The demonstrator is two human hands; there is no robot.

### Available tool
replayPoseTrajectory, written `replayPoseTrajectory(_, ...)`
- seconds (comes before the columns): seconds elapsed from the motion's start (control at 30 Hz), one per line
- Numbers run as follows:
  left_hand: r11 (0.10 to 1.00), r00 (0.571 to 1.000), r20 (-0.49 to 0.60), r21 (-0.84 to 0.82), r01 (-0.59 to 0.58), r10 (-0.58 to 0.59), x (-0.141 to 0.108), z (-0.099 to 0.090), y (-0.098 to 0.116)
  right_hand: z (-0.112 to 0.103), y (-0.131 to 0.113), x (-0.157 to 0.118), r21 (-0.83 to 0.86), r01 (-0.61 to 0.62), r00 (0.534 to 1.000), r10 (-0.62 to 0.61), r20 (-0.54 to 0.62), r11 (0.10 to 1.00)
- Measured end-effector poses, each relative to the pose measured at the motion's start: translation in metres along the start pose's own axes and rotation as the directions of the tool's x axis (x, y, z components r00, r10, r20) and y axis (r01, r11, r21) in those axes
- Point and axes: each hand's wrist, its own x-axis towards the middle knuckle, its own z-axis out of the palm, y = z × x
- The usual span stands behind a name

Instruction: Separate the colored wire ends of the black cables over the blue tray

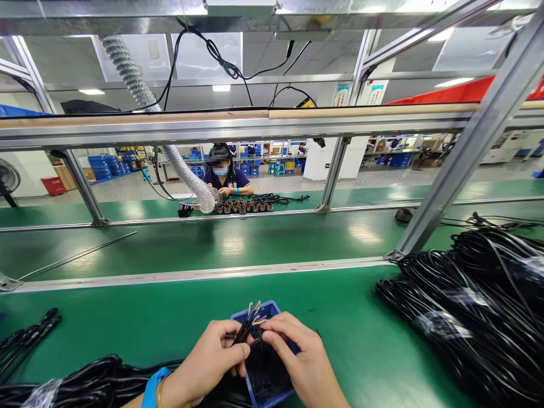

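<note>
Head view, black cables (bright-ended), between left fingers

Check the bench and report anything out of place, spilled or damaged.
Two small oddities: a thin rod lies slantwise beyond the near metal rail, seemingly stray, and a tiny dark scrap lies loose to the right of the blue bin. I see no spill or clear damage.
</note>
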Motion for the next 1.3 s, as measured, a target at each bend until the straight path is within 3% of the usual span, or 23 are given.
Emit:
replayPoseTrajectory(0.3,1.0,1.0,0.005,-0.002,-0.002,0.002,0.0007,0.0006,-0.0019,0.0021,0.0025,-0.002,-0.137,0.145,0.989,-0.147,-0.001,0.98)
replayPoseTrajectory(0.8,1.0,1.0,0.006,-0.016,-0.008,0.008,0.0018,0.0002,-0.0033,0.0016,0.0032,-0.002,-0.14,0.189,0.982,-0.188,0.018,0.972)
replayPoseTrajectory(1.0,1.0,1.0,0.001,-0.018,0.006,-0.006,-0.0002,0.0003,-0.0016,0.0006,0.0013,-0.0014,-0.142,0.15,0.989,-0.151,0.004,0.978)
replayPoseTrajectory(1.13,1.0,1.0,-0.004,-0.017,0.014,-0.014,0.0007,0.0001,-0.003,0.0011,0.002,-0.0022,-0.172,0.179,0.984,-0.175,0.041,0.969)
replayPoseTrajectory(1.3,0.999,1.0,-0.014,-0.044,0.0,0.0,0.0027,-0.0003,-0.005,-0.0013,0.0049,-0.0049,-0.284,0.228,0.968,-0.186,0.168,0.931)
